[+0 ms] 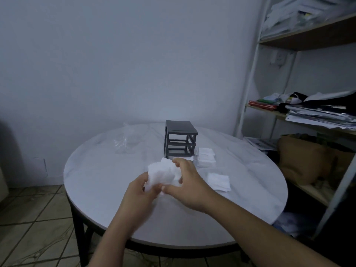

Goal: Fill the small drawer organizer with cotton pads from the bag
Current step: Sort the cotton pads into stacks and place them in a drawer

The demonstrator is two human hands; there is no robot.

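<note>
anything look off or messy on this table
The organizer is a bare frame, its slots open. Loose pads lie in piles on the table right of it; the bag lies crumpled left.

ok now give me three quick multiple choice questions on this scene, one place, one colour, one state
1. The clear bag lies where from the organizer? A) on top B) left C) right
2. The organizer's colour? A) red B) yellow C) dark grey
3. The left hand and right hand are? A) both holding cotton pads B) both flat and idle C) both inside the bag
Answers: 1 B, it lies to the organizer's left; 2 C, its frame is dark grey; 3 A, both grip one white bunch.
</note>
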